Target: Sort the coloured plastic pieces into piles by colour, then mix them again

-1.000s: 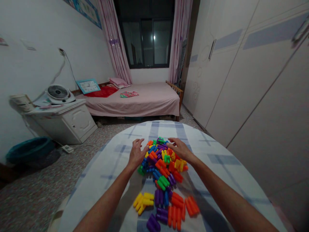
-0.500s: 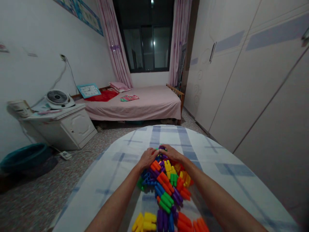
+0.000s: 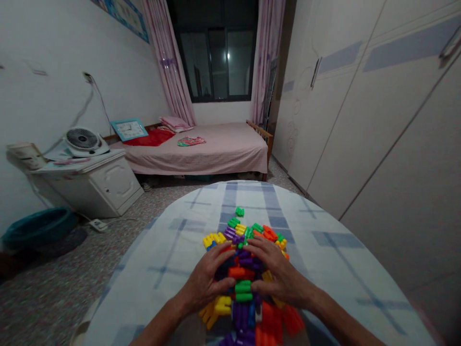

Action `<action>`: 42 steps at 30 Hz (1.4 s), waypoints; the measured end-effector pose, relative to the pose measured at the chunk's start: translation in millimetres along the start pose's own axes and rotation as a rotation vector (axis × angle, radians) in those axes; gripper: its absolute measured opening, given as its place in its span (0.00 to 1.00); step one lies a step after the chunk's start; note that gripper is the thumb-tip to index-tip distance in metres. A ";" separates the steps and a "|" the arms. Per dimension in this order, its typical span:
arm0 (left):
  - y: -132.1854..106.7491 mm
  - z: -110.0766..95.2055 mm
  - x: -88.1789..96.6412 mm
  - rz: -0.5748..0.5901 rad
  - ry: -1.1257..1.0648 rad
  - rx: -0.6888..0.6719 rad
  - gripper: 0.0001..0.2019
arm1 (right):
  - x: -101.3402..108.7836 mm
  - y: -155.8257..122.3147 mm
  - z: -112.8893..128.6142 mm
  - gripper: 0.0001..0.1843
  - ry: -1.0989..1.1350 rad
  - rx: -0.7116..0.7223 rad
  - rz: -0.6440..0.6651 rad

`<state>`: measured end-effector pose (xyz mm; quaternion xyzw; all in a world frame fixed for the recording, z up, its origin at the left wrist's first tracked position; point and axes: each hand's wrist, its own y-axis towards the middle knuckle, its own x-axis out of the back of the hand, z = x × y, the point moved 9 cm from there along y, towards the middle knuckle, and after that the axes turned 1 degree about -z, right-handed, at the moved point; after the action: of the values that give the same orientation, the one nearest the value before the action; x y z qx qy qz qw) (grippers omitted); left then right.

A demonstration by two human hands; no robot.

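Observation:
A heap of colourful plastic building blocks [image 3: 241, 273] lies on the table, in orange, green, purple, blue and yellow. My left hand [image 3: 207, 275] rests against the heap's left side, fingers spread and curved over the blocks. On the other side my right hand [image 3: 275, 270] does the same, thumb and fingers apart. Between the two thumbs is a green block [image 3: 243, 290]. Nearer to me are purple blocks [image 3: 242, 315], yellow blocks [image 3: 221, 306] and orange blocks [image 3: 268, 322]. A single green block [image 3: 239, 211] lies beyond the heap. My palms hide part of the pile.
The table [image 3: 173, 259] has a white and blue checked cover and a rounded far edge. Behind it stands a bed [image 3: 223, 144] with pink bedding. At left are a white cabinet [image 3: 115, 192] with a fan [image 3: 82, 140] and a teal basin [image 3: 39, 228]; a wardrobe [image 3: 389, 120] lines the right.
Both hands have drawn back toward me from the far end of the heap and now lie wider apart at its sides. Blocks at the far end have come into view.

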<state>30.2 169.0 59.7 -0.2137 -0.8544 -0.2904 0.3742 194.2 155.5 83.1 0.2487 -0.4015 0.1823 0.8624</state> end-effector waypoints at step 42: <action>-6.1 132.9 28.7 -0.832 -0.434 0.668 0.26 | 0.8 -106.8 -112.3 0.26 -0.067 -0.697 -0.714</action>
<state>-59.9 255.9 6.3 0.2155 -0.9691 -0.0770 0.0918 317.1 133.7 -8.7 0.0734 -0.3558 -0.2772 0.8895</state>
